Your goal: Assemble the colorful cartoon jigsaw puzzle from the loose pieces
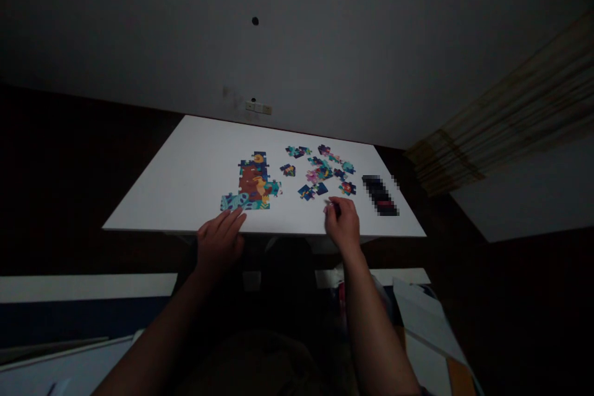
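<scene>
A partly joined jigsaw puzzle lies flat on the white table, left of the middle. My left hand rests at the table's front edge, its fingers stretched out and their tips at the lower edge of the joined section. Over the front edge to the right, my right hand is closed in a pinch on a small puzzle piece, mostly hidden by the fingers. Loose puzzle pieces are scattered beyond it, some overlapping. One loose piece lies apart, between the pile and the joined section.
A dark pixelated object lies near the table's right end. Behind the table stands a grey wall with a socket strip. A curtain hangs at the right. Papers lie at the lower right, beside my right forearm.
</scene>
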{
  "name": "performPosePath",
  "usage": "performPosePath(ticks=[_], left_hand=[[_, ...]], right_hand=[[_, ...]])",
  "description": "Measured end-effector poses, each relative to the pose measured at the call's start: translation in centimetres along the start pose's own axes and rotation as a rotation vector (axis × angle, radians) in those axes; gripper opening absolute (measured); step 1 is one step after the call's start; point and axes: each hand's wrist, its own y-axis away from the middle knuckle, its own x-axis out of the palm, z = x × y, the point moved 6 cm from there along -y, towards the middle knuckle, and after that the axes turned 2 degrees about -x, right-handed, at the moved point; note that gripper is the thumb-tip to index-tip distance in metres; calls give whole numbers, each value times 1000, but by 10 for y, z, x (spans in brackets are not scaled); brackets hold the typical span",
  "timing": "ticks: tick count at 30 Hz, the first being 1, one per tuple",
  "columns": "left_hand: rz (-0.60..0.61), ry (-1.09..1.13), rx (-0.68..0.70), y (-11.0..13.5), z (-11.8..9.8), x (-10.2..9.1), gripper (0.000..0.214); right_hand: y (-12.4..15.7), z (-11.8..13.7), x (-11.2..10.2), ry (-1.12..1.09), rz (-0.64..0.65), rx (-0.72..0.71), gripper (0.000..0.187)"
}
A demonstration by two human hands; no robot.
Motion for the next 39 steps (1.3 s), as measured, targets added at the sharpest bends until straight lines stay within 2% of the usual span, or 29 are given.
performPosePath(ticks=[4,10,12,14,18,21,24,27,32,35,39], left_hand=[[0,4,1,0,2,2,54],[132,11,-62,3,9,13,59],[135,5,-51,5,10,16,58],[44,2,13,6,9,15,59],[-299,-20,210,10,0,3,67],[-417,-71,289,9,-8,-3,66],[-447,-96,318,7,-13,-9,66],[-444,-102,325,5,-16,-13,77],[-441,-87,315,6,-15,-14,90],[-387,-76,311,7,-9,-10,83],[-370,-143,346,8,-4,-7,60]], right_hand=[[-10,0,2,85,30,-16,33],[-25,25,34,135,170,-22,52],[-28,28,43,163,182,-35,55],[-29,27,48,188,186,-55,55],[-27,23,51,231,190,-84,50],[-26,24,49,230,201,-115,46],[-24,28,48,196,232,-153,41],[-24,31,47,156,237,-168,39],[-45,17,34,64,125,-84,31],[-72,-4,29,127,93,20,40],[-104,-24,40,271,246,-27,68]])
